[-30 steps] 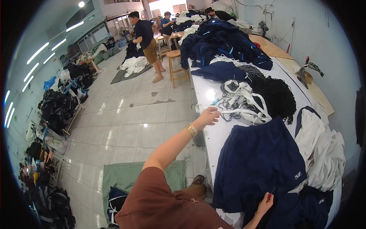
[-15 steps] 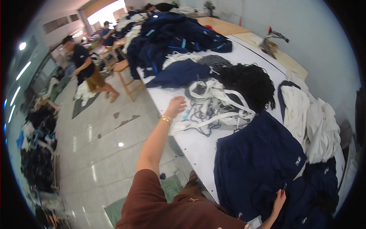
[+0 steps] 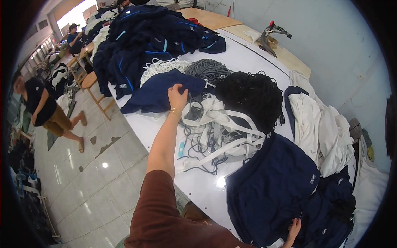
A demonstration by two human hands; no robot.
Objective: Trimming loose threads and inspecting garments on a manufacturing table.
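Observation:
My left hand (image 3: 178, 98) reaches over a folded navy fabric piece (image 3: 157, 87). Its fingers are apart and slightly bent, near or touching the cloth; nothing shows in them. Low on the right, my right hand (image 3: 294, 227) pinches a slim tool with a thin metal tip, too small to name exactly. That hand is over navy shorts (image 3: 269, 186) spread on the table. Between my hands lie a tangle of white elastic band (image 3: 242, 144) and dark cords. A small light-blue object (image 3: 181, 149) is beside the tangle.
Bundles of white cord (image 3: 161, 68), grey cord (image 3: 209, 69) and black cord (image 3: 250, 97) lie across the white table (image 3: 198, 182). Navy garments (image 3: 140, 39) heap behind; white garments (image 3: 322, 124) pile at right. A wooden stool (image 3: 89, 80) and a walking person (image 3: 45, 103) are at left.
My left hand has moved forward from beside the elastic tangle to the folded navy piece. The view has shifted to the right. My right hand still holds the slim tool.

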